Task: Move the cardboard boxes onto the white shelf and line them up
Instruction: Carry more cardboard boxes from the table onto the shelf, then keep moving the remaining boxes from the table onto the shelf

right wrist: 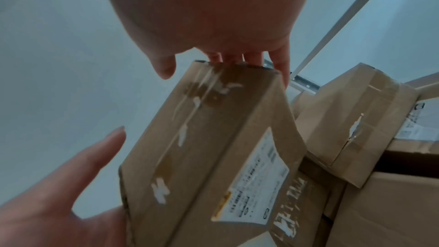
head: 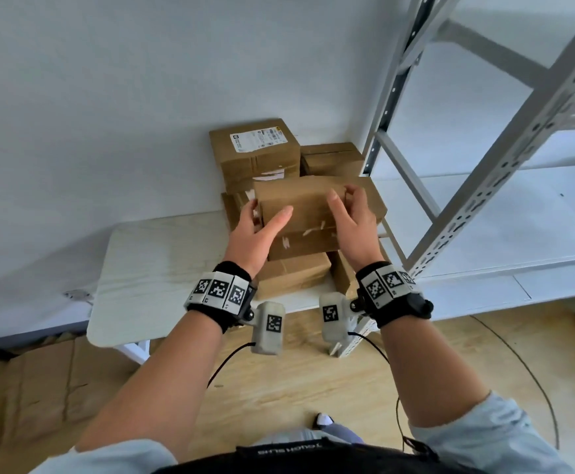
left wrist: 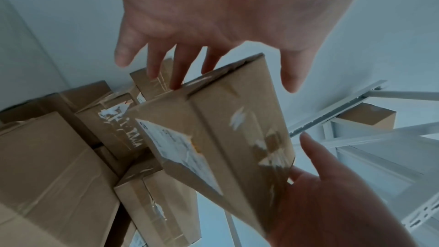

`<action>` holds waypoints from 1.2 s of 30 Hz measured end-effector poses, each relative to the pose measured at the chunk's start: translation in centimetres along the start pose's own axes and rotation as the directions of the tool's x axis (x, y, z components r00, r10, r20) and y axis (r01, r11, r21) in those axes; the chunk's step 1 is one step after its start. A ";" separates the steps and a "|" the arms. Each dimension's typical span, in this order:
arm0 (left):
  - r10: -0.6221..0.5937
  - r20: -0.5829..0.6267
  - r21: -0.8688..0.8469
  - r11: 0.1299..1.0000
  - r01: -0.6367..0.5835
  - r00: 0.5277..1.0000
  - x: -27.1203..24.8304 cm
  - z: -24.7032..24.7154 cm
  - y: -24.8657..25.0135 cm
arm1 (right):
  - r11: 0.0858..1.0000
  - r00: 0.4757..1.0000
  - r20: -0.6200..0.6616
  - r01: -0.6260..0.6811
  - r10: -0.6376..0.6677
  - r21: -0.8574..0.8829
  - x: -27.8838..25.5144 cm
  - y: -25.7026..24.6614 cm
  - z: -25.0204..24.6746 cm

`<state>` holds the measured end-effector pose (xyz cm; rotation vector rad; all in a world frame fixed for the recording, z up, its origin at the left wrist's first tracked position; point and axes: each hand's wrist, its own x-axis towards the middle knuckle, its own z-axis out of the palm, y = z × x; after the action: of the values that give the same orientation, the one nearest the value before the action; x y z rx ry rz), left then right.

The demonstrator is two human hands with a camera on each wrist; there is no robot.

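Observation:
A brown cardboard box with torn tape marks is tilted up off a pile of similar boxes; a white label shows on its underside. My left hand has fairly straight fingers against the box's left end, and its thumb stretches over the top without touching. My right hand grips the right end, its fingers curled over the far edge. The white shelf stands just to the right, and the board that shows is bare.
The boxes are piled on a small white table against the wall. A perforated shelf post rises close to my right wrist. Flattened cardboard lies on the wooden floor at left.

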<state>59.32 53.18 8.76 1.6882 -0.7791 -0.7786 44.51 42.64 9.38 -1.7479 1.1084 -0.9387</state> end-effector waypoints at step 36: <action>0.317 0.062 0.015 0.948 -0.319 0.946 -0.2 6.1 4.6 | 0.999 0.986 -0.165 -0.029 0.037 0.046 -0.3 -3.1 -8.7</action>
<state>53.77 49.04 11.93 1.5150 -1.0754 -0.5964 37.53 41.44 15.33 -1.6350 1.2101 -1.0956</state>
